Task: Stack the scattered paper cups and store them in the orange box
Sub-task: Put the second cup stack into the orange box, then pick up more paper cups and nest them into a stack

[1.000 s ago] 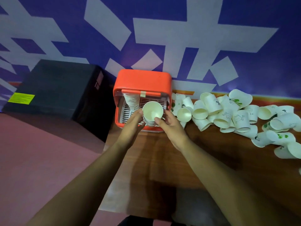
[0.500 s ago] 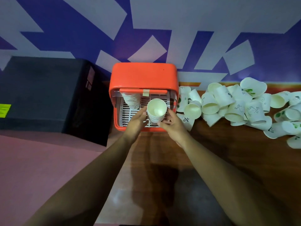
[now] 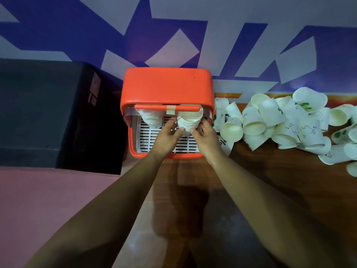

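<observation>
Orange plastic box (image 3: 167, 86) stands at the far edge of the brown wooden table (image 3: 270, 180), against a blue-and-white wall, with its opening toward the camera and a white slatted floor (image 3: 152, 141) showing inside. Left hand (image 3: 167, 136) and right hand (image 3: 206, 136) reach in together, one on each side, fingers curled about a stack of nested white paper cups (image 3: 188, 122). The stack is inside the box, in the right half, its rim just under the orange bar. Cannot tell whether its base touches the slats. A second cup stack (image 3: 150, 118) stands apart in the left half. Loose white paper cups (image 3: 289, 122) lie heaped on the table to the right of the box.
</observation>
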Action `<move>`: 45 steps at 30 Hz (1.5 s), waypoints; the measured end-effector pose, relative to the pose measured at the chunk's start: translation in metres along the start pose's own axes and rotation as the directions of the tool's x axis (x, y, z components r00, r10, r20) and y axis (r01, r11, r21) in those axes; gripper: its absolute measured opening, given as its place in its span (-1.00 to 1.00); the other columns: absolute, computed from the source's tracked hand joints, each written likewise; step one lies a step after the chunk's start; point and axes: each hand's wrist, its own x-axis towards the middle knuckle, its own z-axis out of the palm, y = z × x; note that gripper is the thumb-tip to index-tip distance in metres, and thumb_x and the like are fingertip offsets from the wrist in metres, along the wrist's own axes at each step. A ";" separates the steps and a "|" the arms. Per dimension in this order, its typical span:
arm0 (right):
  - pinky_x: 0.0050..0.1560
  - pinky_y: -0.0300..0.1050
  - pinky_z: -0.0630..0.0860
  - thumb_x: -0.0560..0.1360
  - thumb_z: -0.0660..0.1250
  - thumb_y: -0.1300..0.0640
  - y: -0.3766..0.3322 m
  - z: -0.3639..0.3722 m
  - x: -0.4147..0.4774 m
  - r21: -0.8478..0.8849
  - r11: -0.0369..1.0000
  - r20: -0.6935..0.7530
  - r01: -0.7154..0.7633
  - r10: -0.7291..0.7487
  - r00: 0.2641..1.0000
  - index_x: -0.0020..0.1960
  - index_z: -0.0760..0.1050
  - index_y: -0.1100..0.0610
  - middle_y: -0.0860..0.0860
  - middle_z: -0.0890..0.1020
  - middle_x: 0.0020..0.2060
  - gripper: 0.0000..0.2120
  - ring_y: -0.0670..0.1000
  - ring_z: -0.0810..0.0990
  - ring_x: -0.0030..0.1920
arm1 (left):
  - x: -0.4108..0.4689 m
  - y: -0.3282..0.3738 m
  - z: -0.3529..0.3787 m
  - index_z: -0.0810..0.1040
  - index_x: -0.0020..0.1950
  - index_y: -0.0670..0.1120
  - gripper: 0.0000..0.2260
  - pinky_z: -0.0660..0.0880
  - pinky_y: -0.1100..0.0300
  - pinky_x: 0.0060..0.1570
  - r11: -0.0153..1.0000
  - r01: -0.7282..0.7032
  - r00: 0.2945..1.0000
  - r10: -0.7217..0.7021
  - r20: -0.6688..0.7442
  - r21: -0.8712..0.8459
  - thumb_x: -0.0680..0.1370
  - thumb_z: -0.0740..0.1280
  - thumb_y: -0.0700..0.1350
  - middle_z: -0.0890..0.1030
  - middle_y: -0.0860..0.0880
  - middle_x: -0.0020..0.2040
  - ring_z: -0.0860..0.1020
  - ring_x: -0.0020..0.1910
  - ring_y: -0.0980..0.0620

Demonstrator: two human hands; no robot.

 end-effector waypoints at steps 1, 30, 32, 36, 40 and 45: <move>0.27 -0.08 0.48 0.58 0.31 0.11 0.000 0.001 0.003 0.000 1.000 -0.010 -0.001 0.001 1.000 0.38 0.40 0.03 -0.06 0.60 0.23 -0.63 -0.10 0.56 0.22 | 0.003 0.002 0.002 0.48 0.39 -0.11 -0.70 0.47 0.51 -0.02 1.000 0.010 1.000 -0.010 -0.021 0.004 0.66 0.30 -0.13 0.62 0.01 0.18 0.59 0.10 0.15; 0.35 0.01 0.36 0.44 0.45 0.10 0.010 -0.193 -0.033 -0.724 0.690 -0.225 0.032 -0.280 0.933 0.44 0.32 0.16 0.16 0.33 0.37 -0.37 0.16 0.33 0.38 | -0.038 0.072 0.097 0.48 0.33 -0.07 -0.62 0.42 0.18 0.27 0.921 -0.298 0.947 0.253 0.196 0.250 0.53 0.44 -0.11 0.47 -0.02 0.26 0.47 0.27 0.04; 0.34 0.10 0.38 0.44 0.45 -0.01 0.012 -0.203 -0.020 -0.837 0.545 -0.130 0.043 -0.276 0.952 0.50 0.23 0.09 0.15 0.28 0.43 -0.28 0.18 0.27 0.43 | -0.023 0.078 0.118 0.40 0.43 -0.12 -0.47 0.33 0.20 0.31 0.849 -0.320 0.946 0.265 0.187 0.420 0.50 0.47 -0.10 0.40 -0.09 0.34 0.39 0.34 -0.04; 0.37 0.14 0.33 0.48 0.37 -0.15 0.018 -0.207 -0.003 -0.927 0.365 -0.010 0.091 -0.268 0.963 0.51 0.22 0.03 0.19 0.24 0.44 -0.30 0.22 0.24 0.42 | 0.001 0.071 0.152 0.36 0.47 -0.17 -0.34 0.41 -0.07 0.30 0.751 -0.198 0.975 0.217 0.048 0.630 0.44 0.50 -0.02 0.37 -0.23 0.33 0.39 0.30 -0.25; 0.18 0.11 0.47 0.44 0.46 0.01 0.030 -0.207 0.004 -0.925 0.342 0.029 0.166 -0.372 0.928 0.26 0.49 0.14 0.22 0.41 0.30 -0.55 0.24 0.42 0.28 | 0.011 0.058 0.171 0.36 0.49 -0.12 -0.33 0.42 -0.11 0.28 0.684 -0.069 0.988 0.145 -0.043 0.726 0.46 0.48 0.10 0.37 -0.25 0.33 0.40 0.28 -0.26; -0.18 0.02 0.56 0.29 0.52 0.37 0.037 -0.218 0.012 -0.900 0.368 0.014 0.232 -0.509 0.861 -0.07 0.57 0.25 0.22 0.56 0.02 -0.76 0.24 0.60 -0.07 | 0.009 0.053 0.186 0.38 0.44 -0.12 -0.38 0.41 -0.09 0.25 0.680 -0.022 0.990 0.119 -0.081 0.733 0.46 0.45 0.09 0.39 -0.25 0.30 0.40 0.26 -0.26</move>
